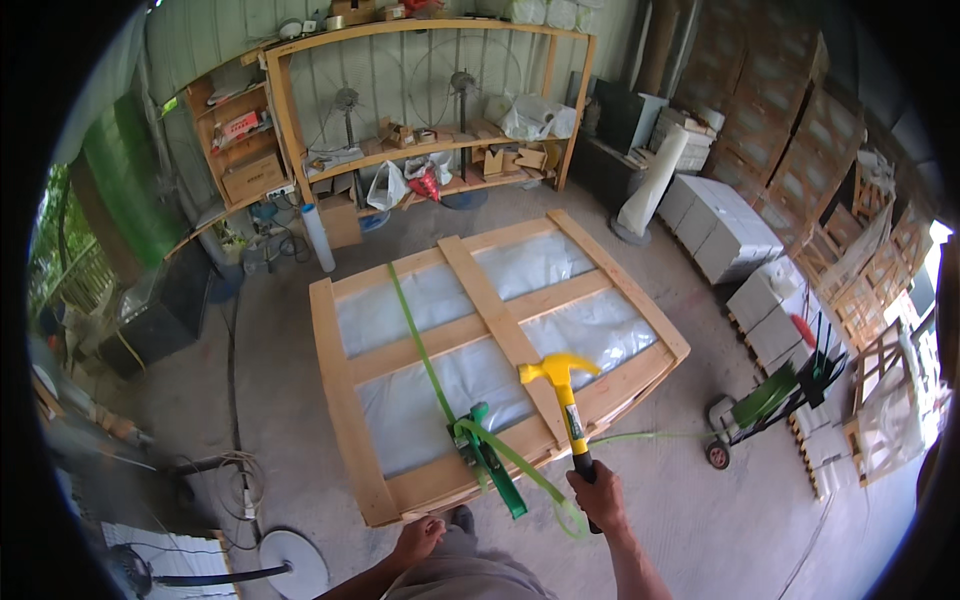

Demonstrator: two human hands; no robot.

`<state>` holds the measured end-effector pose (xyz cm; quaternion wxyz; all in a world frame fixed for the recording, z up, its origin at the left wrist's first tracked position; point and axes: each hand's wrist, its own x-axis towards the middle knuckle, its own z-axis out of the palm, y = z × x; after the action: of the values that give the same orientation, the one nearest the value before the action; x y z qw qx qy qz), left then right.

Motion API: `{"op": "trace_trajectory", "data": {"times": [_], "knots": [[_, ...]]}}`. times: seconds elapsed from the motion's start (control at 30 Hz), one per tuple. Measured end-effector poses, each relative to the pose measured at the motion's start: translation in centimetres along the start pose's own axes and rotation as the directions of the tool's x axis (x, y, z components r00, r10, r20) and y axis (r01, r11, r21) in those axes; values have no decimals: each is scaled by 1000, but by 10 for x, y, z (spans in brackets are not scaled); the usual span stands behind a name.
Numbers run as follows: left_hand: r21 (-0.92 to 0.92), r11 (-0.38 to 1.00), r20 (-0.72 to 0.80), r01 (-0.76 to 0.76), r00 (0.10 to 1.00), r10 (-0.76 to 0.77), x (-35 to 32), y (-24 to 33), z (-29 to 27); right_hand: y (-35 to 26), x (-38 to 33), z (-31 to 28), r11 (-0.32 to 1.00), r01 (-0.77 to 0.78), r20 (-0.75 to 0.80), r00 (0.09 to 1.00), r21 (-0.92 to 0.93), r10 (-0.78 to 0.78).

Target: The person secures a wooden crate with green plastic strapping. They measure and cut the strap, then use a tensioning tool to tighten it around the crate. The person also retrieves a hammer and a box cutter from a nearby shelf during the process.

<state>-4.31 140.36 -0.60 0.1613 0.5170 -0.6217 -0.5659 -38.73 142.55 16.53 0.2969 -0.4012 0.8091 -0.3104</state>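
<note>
R. hand [600,497] grips claw hammer [572,412] at wooden crate [485,303]; L. hand [419,540] curled, contents unclear; strap tensioner [494,468] across nr. edge, wheeled cart [768,405] to R.

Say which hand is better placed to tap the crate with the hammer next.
Probably the right hand: it grips the yellow hammer, which appears over the wooden crate, while no tool shows in the left hand.
</note>
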Motion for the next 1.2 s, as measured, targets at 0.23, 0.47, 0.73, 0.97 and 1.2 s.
{"op": "trace_trajectory", "data": {"times": [0.23,0.47,0.73,0.97,1.2], "knots": [[-50,999,-106,-5,994,0,30,5,2,36,85,37,909,-315,278,931,273,239],[-104,992,-39,67,997,-72,55,20,51,22,226,81,962,-133,325,944,237,50],[-156,986,16,53,999,-52,69,58,113,-15,210,87,807,590,212,786,19,-580],[-855,514,-79,67,963,-259,98,98,142,-108,138,101,707,324,428,614,629,-663],[-319,944,-532,-81,840,-108,122,35,189,-70,86,106,566,724,224,522,393,-823]]}}
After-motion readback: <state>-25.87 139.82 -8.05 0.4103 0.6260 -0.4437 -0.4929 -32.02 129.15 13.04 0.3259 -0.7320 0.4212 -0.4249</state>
